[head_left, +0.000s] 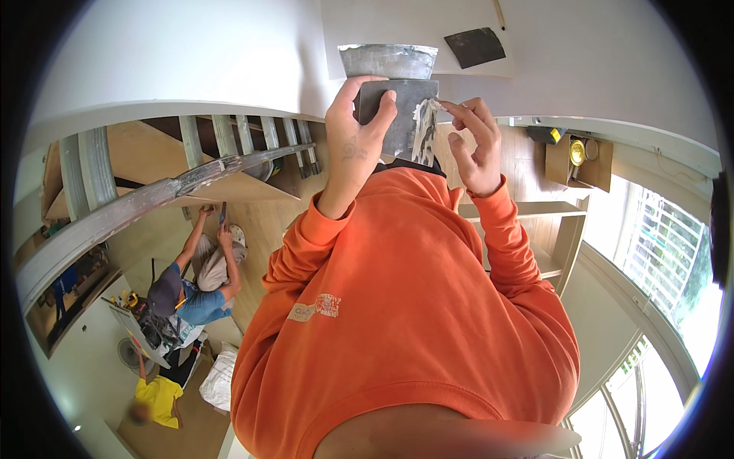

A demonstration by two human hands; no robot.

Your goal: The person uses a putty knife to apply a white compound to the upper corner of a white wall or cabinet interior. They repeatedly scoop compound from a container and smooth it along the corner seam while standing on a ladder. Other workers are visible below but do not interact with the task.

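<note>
My left hand [359, 138] grips a dark grey flat plate [397, 134], thumb across its face and fingers behind it. A wide metal putty knife blade [388, 61] with whitish residue along its edges shows just beyond the plate; its handle is hidden, apparently in the same hand. White putty [426, 126] is smeared down the plate's right side. My right hand [478, 145] has its index finger stretched to that smeared edge, with the thumb apart and the other fingers bent. I see no tool in it.
A dark sheet [474, 47] and a thin stick [499, 14] lie on the pale surface ahead. A worn ladder [176, 183] crosses the left. Below are a co-worker in blue [202, 302] and a person in yellow [159, 399]. A box with a lamp [579, 157] and a shelf [527, 210] are right.
</note>
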